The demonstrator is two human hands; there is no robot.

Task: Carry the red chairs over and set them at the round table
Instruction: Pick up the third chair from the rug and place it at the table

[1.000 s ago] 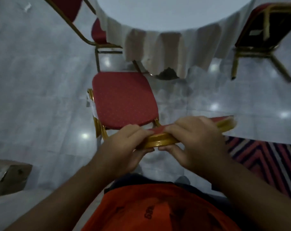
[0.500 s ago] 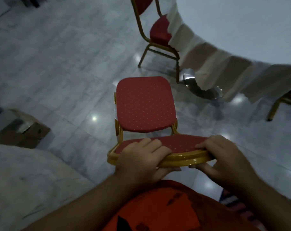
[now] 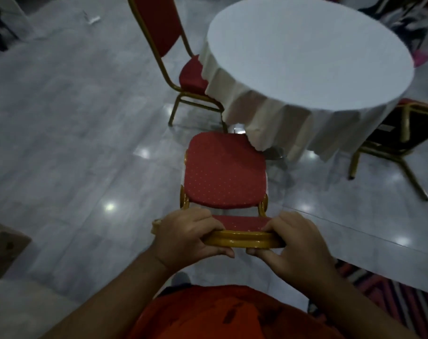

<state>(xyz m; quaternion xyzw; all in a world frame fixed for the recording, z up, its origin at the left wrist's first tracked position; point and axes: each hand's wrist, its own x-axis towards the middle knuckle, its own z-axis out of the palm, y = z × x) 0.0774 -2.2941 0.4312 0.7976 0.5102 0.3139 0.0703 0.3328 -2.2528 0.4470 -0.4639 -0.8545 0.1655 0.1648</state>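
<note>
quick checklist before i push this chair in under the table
1. Left hand gripping the chair back's top rail: ok.
2. Right hand gripping the same rail: ok.
3. Seat front facing the round table: ok.
4. Tablecloth clear of the seat: not ok, its hem hangs over the front corner.
5. Gap to the chair on the left: ok, they stand apart.
6. Chair legs flat on the floor: cannot tell, hidden under the seat.

No legible text, label or number anywhere — dark marks on the orange shirt point(image 3: 232, 316) unreadable.
</note>
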